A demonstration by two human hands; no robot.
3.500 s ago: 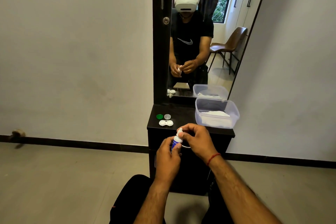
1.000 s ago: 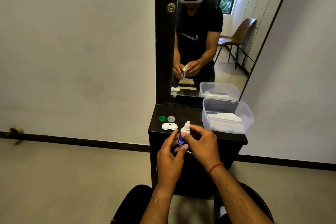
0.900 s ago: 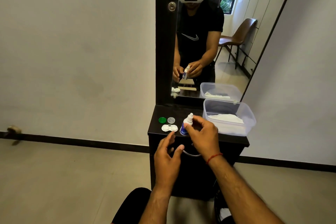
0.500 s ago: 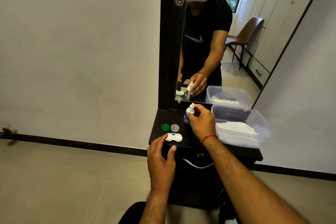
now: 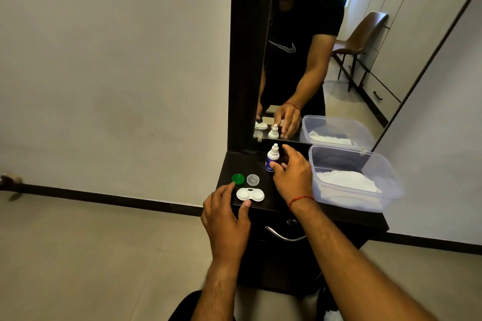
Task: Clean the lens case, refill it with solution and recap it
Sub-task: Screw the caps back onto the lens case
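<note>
Nearest the camera, the left hand hovers at the front edge of the dark dresser top, fingers spread wide and holding nothing; its thumb tip sits just beside the white lens case and its index tip reaches close to the green cap. Half a second ago it was lower and further from the case, so it has crept in.

The lens case lies open on the top, both wells uncovered, with the green cap and the clear cap just behind it, side by side (neither has budged since the earlier frames).

Further back, the right hand has a red thread on the wrist and its fingers are loosely open around the solution bottle. The bottle now stands upright on the dresser, near the mirror; a moment ago it was pinched up in the air. The thumb tip looks like it's touching the label, though I can't tell if it's actually gripping.

To the right sits a clear plastic tub with a white cloth inside.
</note>
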